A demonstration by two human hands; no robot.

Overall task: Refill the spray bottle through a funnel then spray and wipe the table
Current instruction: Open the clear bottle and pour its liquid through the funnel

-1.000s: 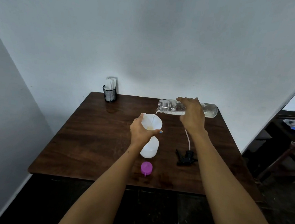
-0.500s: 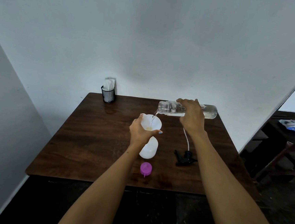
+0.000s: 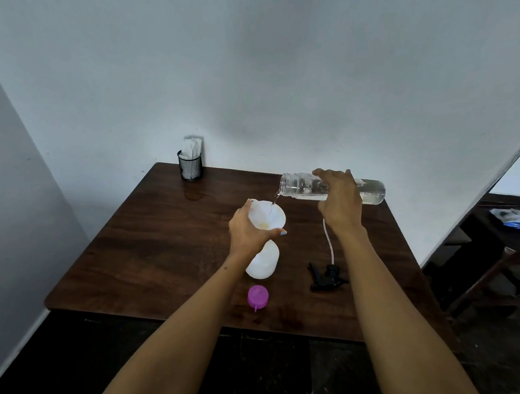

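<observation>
A white spray bottle [image 3: 264, 261] stands in the middle of the dark wooden table [image 3: 159, 251] with a white funnel [image 3: 268, 215] in its neck. My left hand [image 3: 248, 230] grips the funnel's rim. My right hand [image 3: 340, 200] holds a clear water bottle [image 3: 297, 186] almost level above it, mouth to the left. A thin stream of water falls from the mouth into the funnel. The black spray head [image 3: 327, 275] with its white tube [image 3: 328, 242] lies on the table to the right of the spray bottle.
A purple cap [image 3: 258, 296] lies near the table's front edge. A black mesh holder [image 3: 189, 166] with white napkins stands at the back left corner against the wall. Another dark table with a blue-and-white packet [image 3: 519, 218] is at the far right.
Both hands hold almost the same pose and the water keeps running. The view has shifted slightly.
</observation>
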